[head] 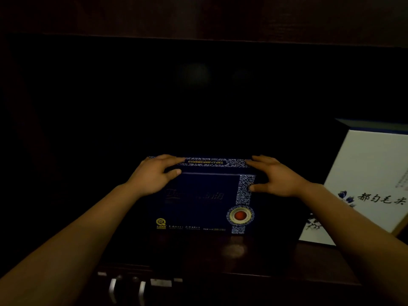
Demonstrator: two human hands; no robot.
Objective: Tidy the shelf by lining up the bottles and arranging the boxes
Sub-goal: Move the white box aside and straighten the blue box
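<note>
A dark blue box (pixel 205 202) with a patterned blue-and-white band and a red round seal stands upright on the dark wooden shelf (pixel 220 252), its front facing me. My left hand (pixel 154 175) grips its upper left corner, fingers over the top edge and thumb on the front. My right hand (pixel 276 175) holds the upper right corner the same way. No bottles are visible in the dim light.
A white box (pixel 362 173) with blue flowers and black calligraphy leans at the right, close to the blue box. The back of the shelf is black and unreadable. Below the shelf's front edge, metal handles (pixel 114 288) catch some light.
</note>
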